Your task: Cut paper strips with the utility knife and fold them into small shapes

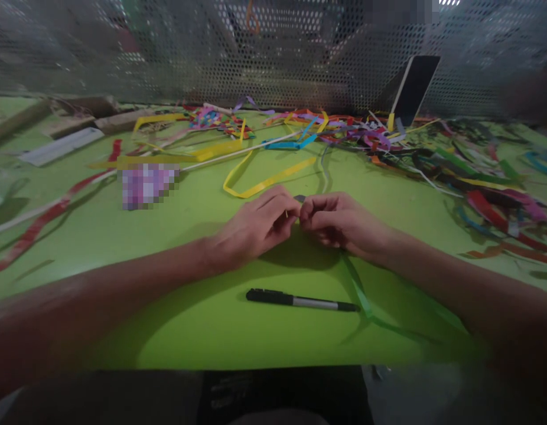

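My left hand (267,224) and my right hand (339,223) meet over the middle of the green table, fingertips pinched close together. A thin green plastic strip (358,289) trails from under my right hand toward the table's front edge; my right fingers appear closed on its hidden upper part. What my left fingers pinch is covered by the fingers. A small grey piece (300,199) shows just behind the fingertips. Nearer the front edge lies a black and silver pen (302,300), touched by neither hand.
Beyond the hands lies a bent yellow strip (269,186). Tangled coloured strips (490,177) heap at the right and back. A long white stick (238,152) and red strip (38,230) lie left. A phone (415,88) leans against the perforated metal panel (273,59).
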The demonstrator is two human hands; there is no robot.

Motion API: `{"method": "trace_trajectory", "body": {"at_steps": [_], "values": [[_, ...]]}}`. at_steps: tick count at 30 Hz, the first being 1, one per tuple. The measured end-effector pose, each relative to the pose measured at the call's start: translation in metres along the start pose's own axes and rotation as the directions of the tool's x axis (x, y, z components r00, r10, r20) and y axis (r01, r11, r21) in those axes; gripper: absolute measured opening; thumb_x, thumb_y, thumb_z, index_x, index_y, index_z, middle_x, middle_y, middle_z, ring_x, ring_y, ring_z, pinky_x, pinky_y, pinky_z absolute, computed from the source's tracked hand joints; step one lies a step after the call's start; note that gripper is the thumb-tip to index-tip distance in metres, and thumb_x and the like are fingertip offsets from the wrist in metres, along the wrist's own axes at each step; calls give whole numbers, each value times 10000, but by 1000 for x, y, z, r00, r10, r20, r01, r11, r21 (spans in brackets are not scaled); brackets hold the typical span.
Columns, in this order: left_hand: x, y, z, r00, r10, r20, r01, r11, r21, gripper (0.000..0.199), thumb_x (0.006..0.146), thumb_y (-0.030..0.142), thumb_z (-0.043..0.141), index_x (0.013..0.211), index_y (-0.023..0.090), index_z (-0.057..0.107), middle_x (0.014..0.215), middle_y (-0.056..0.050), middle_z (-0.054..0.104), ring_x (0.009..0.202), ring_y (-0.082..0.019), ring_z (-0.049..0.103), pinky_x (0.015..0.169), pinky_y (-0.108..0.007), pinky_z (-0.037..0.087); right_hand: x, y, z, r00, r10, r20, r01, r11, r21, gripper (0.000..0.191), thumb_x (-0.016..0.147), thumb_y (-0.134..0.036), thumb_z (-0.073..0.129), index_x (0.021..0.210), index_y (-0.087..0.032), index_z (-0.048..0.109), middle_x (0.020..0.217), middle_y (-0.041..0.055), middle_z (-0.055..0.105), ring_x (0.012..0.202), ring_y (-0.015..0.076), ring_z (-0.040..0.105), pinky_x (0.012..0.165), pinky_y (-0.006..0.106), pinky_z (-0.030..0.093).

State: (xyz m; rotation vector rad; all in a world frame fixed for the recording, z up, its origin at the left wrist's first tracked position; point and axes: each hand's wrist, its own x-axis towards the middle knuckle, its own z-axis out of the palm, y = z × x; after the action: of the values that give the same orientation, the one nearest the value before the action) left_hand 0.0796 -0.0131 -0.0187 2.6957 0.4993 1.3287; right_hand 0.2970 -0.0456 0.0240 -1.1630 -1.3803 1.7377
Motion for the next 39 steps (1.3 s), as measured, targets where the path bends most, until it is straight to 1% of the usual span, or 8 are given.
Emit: {"method": "trace_trajectory", "body": {"at_steps": [2,6,12,21,28,31,34,39], "values": [[0,0,-1,1000,-4,-12,4,1000,-17,111,1052,75,610,1053,184,630,953,-13,705,757,-106,655,687,-213,557,0,0,-1,1000,9,-2,-9,1000,7,109,744,-219,768,771,-189,667,536,-59,504,455,67,404,399,163,237],[-2,1,-3,999,36,7,-36,999,-11,95,1046,85,625,1090,160,664,1008,-40,751,726,-94,674,682,-207,575,1,-2,-1,999,14,-35,-14,1000,18,121,725,-211,767,770,-187,657,534,-58,523,448,64,420,392,153,255],[-2,3,-5,996,84,6,-84,991,105,98,1062,83,623,1113,149,674,1029,-65,791,812,-124,720,707,-219,606,1,-4,2,998,28,-61,-28,1000,-10,143,707,-247,758,764,-186,641,520,-62,512,432,61,414,381,151,256],[-2,6,-7,993,115,33,-119,973,197,70,1108,131,606,1114,155,671,1000,-44,794,853,-135,749,738,-225,615,2,0,1,999,-13,-32,12,1000,-29,96,717,-226,717,775,-189,651,532,-61,511,434,65,408,375,169,244],[-2,5,-11,970,234,71,-245,924,292,65,1109,119,607,1086,158,654,950,-24,785,736,-106,716,609,-212,547,3,2,0,1000,-17,-1,17,1000,-25,82,713,-204,699,777,-185,652,539,-67,497,439,59,377,380,171,228],[-2,4,-10,960,270,67,-278,911,303,73,1098,118,619,1054,170,645,902,-3,770,676,-101,691,551,-237,506,2,2,2,1000,-25,-1,25,1000,-15,77,724,-205,705,767,-178,647,522,-68,477,437,57,363,383,171,215],[-1,5,-7,956,289,47,-289,906,310,76,1091,113,621,1034,161,640,865,0,749,658,-110,671,543,-265,491,2,1,3,1000,-27,-15,26,1000,-14,88,733,-206,724,758,-173,645,518,-69,468,440,53,347,388,172,206],[-1,6,-6,953,298,49,-299,905,303,29,1079,92,644,1082,120,645,879,-16,738,679,-116,684,546,-257,507,3,2,2,999,-33,-2,33,999,-26,65,718,-201,718,749,-183,663,516,-65,478,441,56,340,388,173,203]]}}
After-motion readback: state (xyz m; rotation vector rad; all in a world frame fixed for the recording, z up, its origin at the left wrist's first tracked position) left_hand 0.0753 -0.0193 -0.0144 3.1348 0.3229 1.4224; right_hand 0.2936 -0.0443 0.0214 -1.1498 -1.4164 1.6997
